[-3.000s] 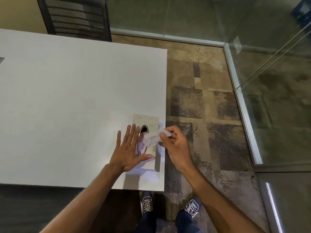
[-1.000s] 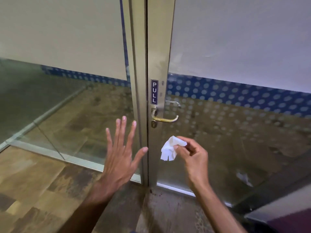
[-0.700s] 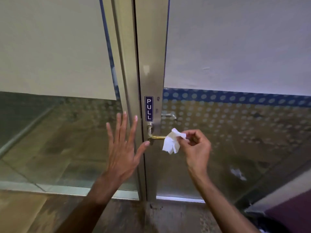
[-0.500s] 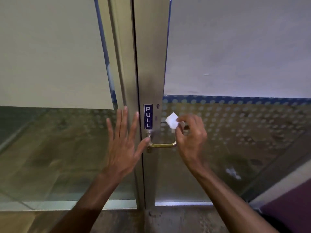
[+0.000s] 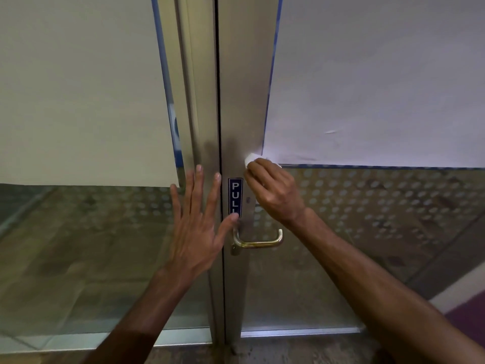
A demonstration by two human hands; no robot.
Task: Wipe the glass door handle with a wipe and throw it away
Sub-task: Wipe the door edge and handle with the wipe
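Observation:
A brass lever handle [image 5: 258, 240] sticks out of the metal frame of a glass door [image 5: 244, 106], just under a blue PULL sign [image 5: 235, 196]. My right hand [image 5: 275, 191] is closed on a small white wipe [image 5: 251, 158] and holds it against the door frame above the sign, well above the handle. My left hand [image 5: 198, 224] is spread flat with fingers apart, resting on the fixed frame to the left of the door gap; its thumb tip touches the bottom of the sign.
Frosted film covers the upper glass on both sides. The lower glass has a dotted pattern [image 5: 380, 200] and shows the patterned floor beyond. A metal threshold [image 5: 299, 332] runs along the door's bottom. A purple surface [image 5: 469, 319] sits at the lower right.
I turned from the white table to the glass door. My right hand has carried the wipe up past the handle onto the door frame above the PULL sign. My left hand stays spread beside the frame.

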